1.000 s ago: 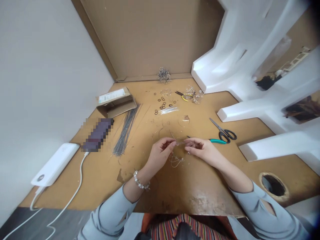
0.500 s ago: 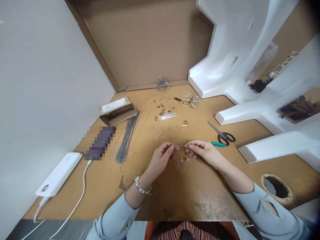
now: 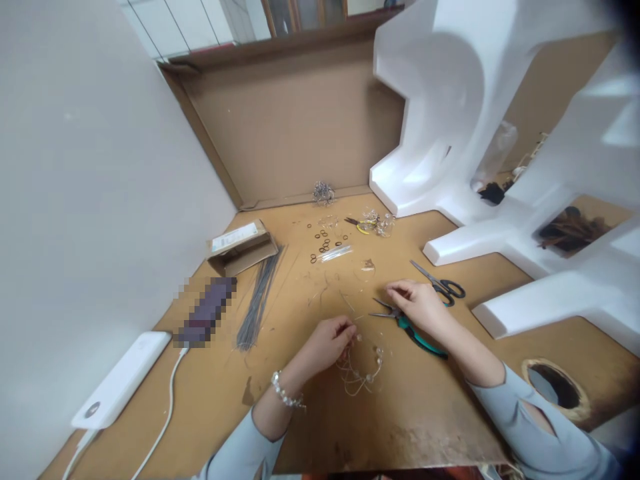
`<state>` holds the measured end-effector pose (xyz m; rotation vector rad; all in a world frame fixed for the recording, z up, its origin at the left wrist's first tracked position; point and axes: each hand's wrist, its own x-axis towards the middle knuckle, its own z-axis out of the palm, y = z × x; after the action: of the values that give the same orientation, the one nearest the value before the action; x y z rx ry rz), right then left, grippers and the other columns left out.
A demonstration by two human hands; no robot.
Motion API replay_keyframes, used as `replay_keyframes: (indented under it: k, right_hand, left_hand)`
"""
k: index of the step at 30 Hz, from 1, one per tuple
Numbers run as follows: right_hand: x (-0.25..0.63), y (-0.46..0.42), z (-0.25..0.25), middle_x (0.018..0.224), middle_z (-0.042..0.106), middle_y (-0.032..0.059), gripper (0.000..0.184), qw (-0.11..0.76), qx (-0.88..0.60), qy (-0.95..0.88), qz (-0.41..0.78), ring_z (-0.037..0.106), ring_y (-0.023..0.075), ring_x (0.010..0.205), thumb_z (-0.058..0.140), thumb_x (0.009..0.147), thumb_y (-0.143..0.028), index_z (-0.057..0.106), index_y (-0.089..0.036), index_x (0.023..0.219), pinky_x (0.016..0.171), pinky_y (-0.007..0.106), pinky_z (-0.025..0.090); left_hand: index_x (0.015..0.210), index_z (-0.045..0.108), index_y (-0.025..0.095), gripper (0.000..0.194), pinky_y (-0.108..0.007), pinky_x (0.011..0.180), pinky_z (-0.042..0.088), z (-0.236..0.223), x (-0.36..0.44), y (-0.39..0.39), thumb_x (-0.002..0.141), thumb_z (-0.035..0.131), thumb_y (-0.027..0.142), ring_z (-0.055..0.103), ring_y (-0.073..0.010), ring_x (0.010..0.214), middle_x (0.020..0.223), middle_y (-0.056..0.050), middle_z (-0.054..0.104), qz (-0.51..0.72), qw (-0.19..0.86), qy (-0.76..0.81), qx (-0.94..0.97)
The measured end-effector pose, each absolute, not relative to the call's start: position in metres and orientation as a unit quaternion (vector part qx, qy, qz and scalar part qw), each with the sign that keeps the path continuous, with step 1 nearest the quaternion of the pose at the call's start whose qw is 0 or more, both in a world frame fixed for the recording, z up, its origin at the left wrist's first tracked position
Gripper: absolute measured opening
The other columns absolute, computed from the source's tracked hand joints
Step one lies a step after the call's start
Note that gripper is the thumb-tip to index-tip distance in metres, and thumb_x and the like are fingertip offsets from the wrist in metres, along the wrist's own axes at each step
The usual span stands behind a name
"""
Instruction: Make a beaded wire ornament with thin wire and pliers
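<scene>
My left hand (image 3: 333,341) is closed in a pinch on a beaded wire loop (image 3: 371,377) with clear beads along a thin strand. The loop hangs down to the right of the fingertips, over the table. My right hand (image 3: 417,305) is apart from the loop, its fingers pressed together; whatever is between them, if anything, is too small to make out. Just below the right hand lies a pair of long-nosed pliers (image 3: 417,339) with teal and black handles, jaws spread to the left. Black-handled scissors (image 3: 445,288) lie behind the right hand, partly covered by it.
Dark rings (image 3: 325,245), clear sticks (image 3: 336,253) and yellow-handled pliers (image 3: 361,227) lie farther back. A bundle of grey wires (image 3: 257,307), an open carton (image 3: 245,250), a phone (image 3: 207,313) and a white power bank (image 3: 123,380) stand left. White foam (image 3: 530,303) borders the right.
My right hand has left the beaded loop and moved right and away, uncovering the teal pliers. My left hand keeps the loop. The view has tilted upward.
</scene>
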<state>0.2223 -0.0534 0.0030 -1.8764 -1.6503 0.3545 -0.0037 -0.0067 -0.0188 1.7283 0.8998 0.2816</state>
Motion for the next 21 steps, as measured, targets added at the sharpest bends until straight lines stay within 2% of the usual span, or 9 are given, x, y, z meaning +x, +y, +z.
replay_keyframes:
  k: [3,5,7,11,13,15,21]
  right_hand:
    - [0.219,-0.040,0.020,0.097,0.071,0.0039,0.029,0.153,-0.712,-0.685,0.024,0.065,0.0191,0.086,0.041,0.087,-0.026,0.069,-0.024,0.095,0.073,0.028,0.046]
    - [0.214,-0.026,0.031,0.097,0.071,0.0051,0.030,0.096,-0.704,-0.704,-0.014,0.065,0.0201,0.086,0.040,0.088,-0.024,0.069,-0.024,0.095,0.071,0.029,0.045]
    - [0.211,-0.007,0.038,0.094,0.071,0.0074,0.029,0.075,-0.697,-0.713,-0.025,0.064,0.0208,0.085,0.040,0.088,-0.022,0.069,-0.021,0.092,0.071,0.029,0.044]
    - [0.206,0.041,0.043,0.088,0.068,0.0119,0.024,0.013,-0.673,-0.738,-0.036,0.063,0.0203,0.084,0.045,0.088,-0.023,0.067,-0.014,0.087,0.074,0.031,0.046]
    - [0.200,0.066,0.042,0.099,0.064,0.0109,0.024,-0.015,-0.654,-0.755,-0.041,0.061,0.0189,0.090,0.049,0.089,-0.029,0.063,-0.012,0.100,0.079,0.035,0.047]
    - [0.192,0.088,0.038,0.113,0.058,0.0090,0.033,-0.043,-0.635,-0.770,-0.045,0.058,0.0187,0.096,0.053,0.088,-0.035,0.055,-0.014,0.114,0.082,0.040,0.049]
    - [0.174,0.134,0.022,0.116,0.056,0.0103,0.036,-0.095,-0.588,-0.801,-0.057,0.057,0.0198,0.098,0.054,0.087,-0.034,0.053,-0.013,0.117,0.082,0.040,0.049]
  left_hand:
    - [0.075,0.053,0.017,0.030,-0.022,0.048,0.036,-0.025,-0.002,-0.007,0.087,0.043,0.042,0.049,-0.0104,0.049,0.061,0.002,0.054,0.119,0.525,0.373,0.756]
    - [0.079,0.055,0.017,0.029,-0.023,0.050,0.037,-0.027,0.000,-0.008,0.088,0.041,0.041,0.050,-0.0114,0.050,0.060,0.002,0.054,0.126,0.502,0.373,0.770]
    - [0.084,0.058,0.017,0.028,-0.024,0.053,0.038,-0.026,0.002,-0.009,0.088,0.041,0.039,0.052,-0.0131,0.054,0.061,0.001,0.056,0.136,0.462,0.375,0.792]
    - [0.089,0.061,0.017,0.024,-0.028,0.070,0.042,-0.020,0.003,-0.011,0.088,0.043,0.033,0.058,-0.0176,0.078,0.085,-0.005,0.064,0.183,0.310,0.397,0.844]
    - [0.092,0.061,0.017,0.022,-0.029,0.074,0.042,-0.018,0.003,-0.011,0.088,0.044,0.031,0.057,-0.0184,0.083,0.089,-0.006,0.063,0.196,0.256,0.407,0.855]
    - [0.092,0.060,0.017,0.021,-0.028,0.073,0.042,-0.017,0.002,-0.011,0.088,0.044,0.029,0.057,-0.0179,0.082,0.088,-0.006,0.063,0.198,0.237,0.408,0.859]
    - [0.090,0.060,0.019,0.018,-0.026,0.069,0.042,-0.019,0.003,-0.011,0.088,0.044,0.028,0.057,-0.0166,0.078,0.087,-0.004,0.062,0.198,0.229,0.399,0.865]
